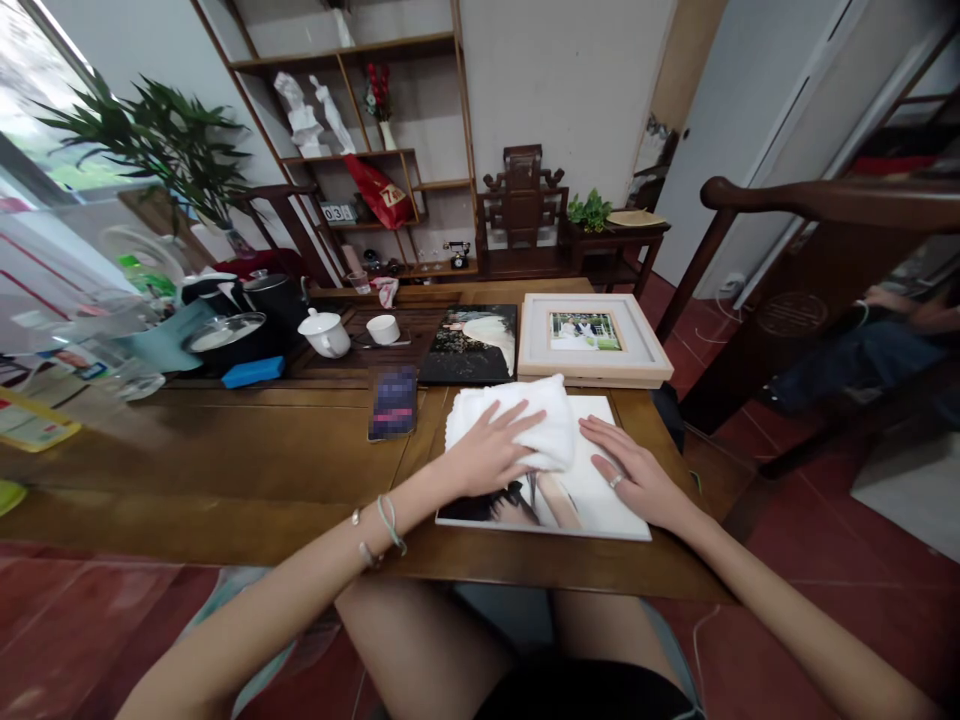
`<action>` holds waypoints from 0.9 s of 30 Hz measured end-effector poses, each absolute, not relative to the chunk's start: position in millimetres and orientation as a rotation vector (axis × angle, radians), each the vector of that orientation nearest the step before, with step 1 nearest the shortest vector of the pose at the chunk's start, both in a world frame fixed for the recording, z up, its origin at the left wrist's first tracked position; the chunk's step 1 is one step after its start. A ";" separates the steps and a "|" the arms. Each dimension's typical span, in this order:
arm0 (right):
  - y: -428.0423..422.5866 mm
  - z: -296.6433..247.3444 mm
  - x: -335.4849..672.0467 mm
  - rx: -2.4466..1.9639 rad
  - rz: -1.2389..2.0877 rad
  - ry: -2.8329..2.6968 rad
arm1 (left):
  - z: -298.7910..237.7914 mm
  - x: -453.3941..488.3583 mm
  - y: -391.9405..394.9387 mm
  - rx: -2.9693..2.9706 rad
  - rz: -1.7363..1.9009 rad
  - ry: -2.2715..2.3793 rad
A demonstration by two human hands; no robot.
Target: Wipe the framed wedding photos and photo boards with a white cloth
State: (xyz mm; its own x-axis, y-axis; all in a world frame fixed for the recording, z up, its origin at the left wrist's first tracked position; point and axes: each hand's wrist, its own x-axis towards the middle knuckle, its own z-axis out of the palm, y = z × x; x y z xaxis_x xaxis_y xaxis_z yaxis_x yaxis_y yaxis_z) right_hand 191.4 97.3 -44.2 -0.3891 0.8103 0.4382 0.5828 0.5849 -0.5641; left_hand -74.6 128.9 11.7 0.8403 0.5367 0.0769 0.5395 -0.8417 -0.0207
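A large photo print point(592, 495) lies flat on the wooden table point(225, 450) right in front of me. A white folded cloth point(517, 415) rests on its upper part. My left hand point(487, 450) presses down on the cloth, fingers stretched flat over it. My right hand point(637, 480) lies flat and open on the print's right side, a ring on one finger, touching the cloth's edge with its fingertips.
A framed photo point(592, 340) and a dark photo print point(472, 345) lie beyond. A phone point(392, 402) lies left of the cloth. A white teapot point(325, 333), cup point(383, 329), kettles and a blue box point(253, 372) stand far left. Another person sits at right point(862, 350).
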 end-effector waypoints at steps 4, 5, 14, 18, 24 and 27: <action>96.9 -44.2 190.8 -1.102 0.424 -2.105 | 9.4 -88.1 154.1 -2.968 -0.168 -0.910; 97.0 -44.4 190.8 -1.103 0.425 -2.103 | 8.9 -89.8 154.8 -2.966 -0.180 -0.932; 97.6 -45.8 191.2 -1.111 0.409 -2.118 | 16.6 -83.2 81.2 -3.116 -0.100 -0.800; 98.2 -46.1 191.8 -1.088 0.404 -2.135 | 16.0 -82.0 53.3 -3.173 -0.077 -0.656; 98.0 -46.1 191.8 -1.101 0.415 -2.121 | 14.0 -91.7 103.5 -3.121 -0.132 -0.887; 97.7 -45.0 191.9 -1.091 0.423 -2.111 | 13.2 -98.3 135.9 -3.061 -0.211 -0.999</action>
State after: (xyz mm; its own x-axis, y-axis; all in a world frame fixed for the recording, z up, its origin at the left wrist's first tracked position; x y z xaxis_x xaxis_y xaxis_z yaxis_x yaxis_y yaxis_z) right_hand 191.9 97.7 -45.0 -0.3895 0.8072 0.4436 0.5742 0.5894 -0.5683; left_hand -98.3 135.9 13.2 0.8001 0.5919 0.0974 0.5807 -0.8050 0.1214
